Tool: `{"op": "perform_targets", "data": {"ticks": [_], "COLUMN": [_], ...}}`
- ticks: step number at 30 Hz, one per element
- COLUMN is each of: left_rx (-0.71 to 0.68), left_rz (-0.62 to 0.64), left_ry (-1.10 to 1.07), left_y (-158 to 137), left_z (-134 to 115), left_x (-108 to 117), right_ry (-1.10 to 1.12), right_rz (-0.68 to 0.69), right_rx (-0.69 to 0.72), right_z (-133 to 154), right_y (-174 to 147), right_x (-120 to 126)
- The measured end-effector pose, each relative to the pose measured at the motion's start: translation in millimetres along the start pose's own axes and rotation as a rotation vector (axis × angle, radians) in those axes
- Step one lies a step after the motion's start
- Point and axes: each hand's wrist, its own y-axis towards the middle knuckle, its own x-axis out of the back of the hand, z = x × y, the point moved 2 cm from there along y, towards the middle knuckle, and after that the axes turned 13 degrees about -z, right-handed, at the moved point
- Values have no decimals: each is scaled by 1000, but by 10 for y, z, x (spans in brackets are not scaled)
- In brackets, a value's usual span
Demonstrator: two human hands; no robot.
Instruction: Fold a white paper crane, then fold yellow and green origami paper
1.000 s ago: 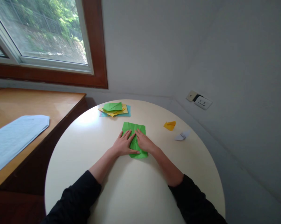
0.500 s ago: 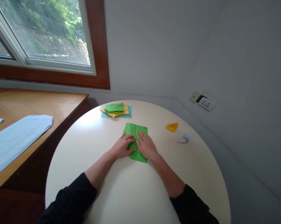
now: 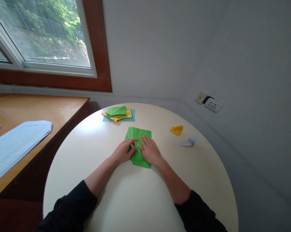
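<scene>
A sheet of green paper (image 3: 137, 132) with crease lines lies partly unfolded on the round white table (image 3: 126, 199). My left hand (image 3: 123, 150) is at its left side, fingers curled and thumb drawn in towards them, pinching at the paper near its middle. Flat across the right half of the sheet rests my right hand (image 3: 150, 150), its fingers stretched out and slightly spread. The parts of the sheet beneath both hands are hidden.
Behind the sheet is a pile of coloured papers (image 3: 116, 111). To the right lie a folded orange paper piece (image 3: 177, 130) and a folded white paper piece (image 3: 190, 141). A wooden desk (image 3: 63, 108) with papers (image 3: 19, 145) stands left; a wall socket (image 3: 214, 104) is at right.
My left thumb has moved up and in towards the curled fingers. My right hand stays flat on the green paper. The whole view has shifted slightly.
</scene>
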Motion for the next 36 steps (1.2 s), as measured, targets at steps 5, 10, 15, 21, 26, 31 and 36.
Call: {"op": "perform_targets", "data": {"ticks": [5, 10, 15, 21, 26, 31, 36], "left_rx": [52, 93, 49, 111, 158, 91, 71], "left_rz": [-121, -144, 72, 178, 150, 161, 172], "left_ry": [-90, -124, -145, 166, 485, 584, 603], "left_y": [1, -20, -102, -173, -155, -179, -280], "left_z": [-7, -45, -105, -116, -169, -284, -353], "left_x": [26, 137, 325, 343, 200, 74, -91], "right_ry": [4, 16, 18, 17, -4, -70, -144], "right_rz": [8, 13, 24, 26, 3, -58, -40], "right_rx": [-5, -11, -24, -29, -69, -113, -136], "right_z": [-3, -12, -6, 4, 41, 158, 311], "right_y": [2, -1, 5, 13, -10, -52, -88], "right_x": [2, -19, -16, -4, -24, 30, 160]}}
